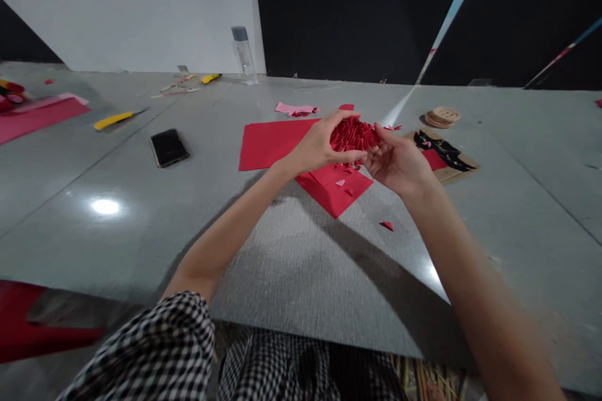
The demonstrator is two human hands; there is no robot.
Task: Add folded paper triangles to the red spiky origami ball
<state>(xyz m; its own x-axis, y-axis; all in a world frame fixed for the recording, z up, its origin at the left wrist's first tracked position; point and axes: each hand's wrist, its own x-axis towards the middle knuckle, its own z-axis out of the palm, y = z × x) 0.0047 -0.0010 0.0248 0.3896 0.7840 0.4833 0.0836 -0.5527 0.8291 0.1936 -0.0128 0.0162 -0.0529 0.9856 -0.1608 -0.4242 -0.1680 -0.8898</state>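
Note:
Both my hands meet above the grey table [141, 213] around a red folded-paper model [353, 134] made of many small pieces. My left hand [320, 143] curls over its left side and top, fingers closed on it. My right hand [395, 160] cups it from the right and below, fingers bent against it. Under the hands lie a small red paper sheet [333, 191] and a larger red sheet [268, 143]. A loose red paper triangle [387, 225] lies on the table nearer to me.
A black phone [169, 147] lies left of the sheets. A yellow cutter [115, 118], a clear bottle [244, 53], pink scraps [296, 109], a brown card with black pieces [444, 153], a round wooden disc [443, 116] and pink paper [40, 116] stand about.

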